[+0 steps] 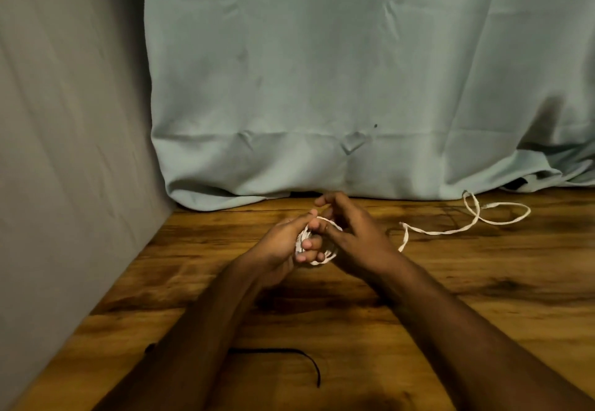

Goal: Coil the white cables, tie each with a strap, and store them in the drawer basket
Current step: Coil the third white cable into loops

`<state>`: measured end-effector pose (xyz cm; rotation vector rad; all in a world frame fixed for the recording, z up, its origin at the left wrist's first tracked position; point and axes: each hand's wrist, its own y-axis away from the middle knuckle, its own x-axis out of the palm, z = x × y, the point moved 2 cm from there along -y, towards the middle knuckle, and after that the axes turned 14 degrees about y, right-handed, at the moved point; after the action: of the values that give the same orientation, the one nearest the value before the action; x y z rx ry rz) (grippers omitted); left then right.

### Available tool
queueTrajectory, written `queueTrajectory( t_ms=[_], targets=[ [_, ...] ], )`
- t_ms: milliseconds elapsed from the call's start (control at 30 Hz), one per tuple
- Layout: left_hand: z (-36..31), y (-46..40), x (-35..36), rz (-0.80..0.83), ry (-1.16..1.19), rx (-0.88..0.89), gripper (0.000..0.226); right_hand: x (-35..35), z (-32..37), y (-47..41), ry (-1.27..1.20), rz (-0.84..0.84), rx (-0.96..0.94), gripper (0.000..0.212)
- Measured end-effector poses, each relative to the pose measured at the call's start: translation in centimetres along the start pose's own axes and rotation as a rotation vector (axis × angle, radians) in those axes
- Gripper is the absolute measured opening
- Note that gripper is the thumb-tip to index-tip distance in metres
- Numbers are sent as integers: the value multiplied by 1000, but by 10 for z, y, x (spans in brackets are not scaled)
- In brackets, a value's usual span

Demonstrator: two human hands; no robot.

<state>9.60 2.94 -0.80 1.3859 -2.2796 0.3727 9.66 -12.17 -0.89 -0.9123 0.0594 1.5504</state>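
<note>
While held: one white cable point(450, 232), one strap point(289, 354).

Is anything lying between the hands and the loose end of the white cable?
Nothing visible. The left hand grips the coil; the white cable trails right over bare table past the right hand.

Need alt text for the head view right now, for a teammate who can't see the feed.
Two bare hands wind a white cable over a wooden table: the left hand grips the small coil, the right hand guides the next loop. The loose cable end trails off to the right; a black strap lies nearer the camera, and pale blue cloth hangs behind.
</note>
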Motion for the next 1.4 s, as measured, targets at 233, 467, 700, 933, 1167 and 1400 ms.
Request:
queueTrajectory(
  t_ms=[233,467,700,933,1167,1400],
  targets=[
    [0,2,7,53,92,-99,59,11,6,-3,-772,11,266,32],
    [11,2,23,26,52,-71,46,15,-7,-4,-738,-155,566,29],
    [15,-6,18,-86,-1,-8,41,17,-15,-7,-614,-215,453,18],
    [-5,-1,1,-218,45,153,40,18,-21,-5,-226,-155,171,18],
    [-39,-1,-46,-462,284,336,38,6,-14,3,498,58,-122,19],
    [-46,2,-61,-583,314,405,34,1,-2,3,839,68,-330,18]
  ],
)
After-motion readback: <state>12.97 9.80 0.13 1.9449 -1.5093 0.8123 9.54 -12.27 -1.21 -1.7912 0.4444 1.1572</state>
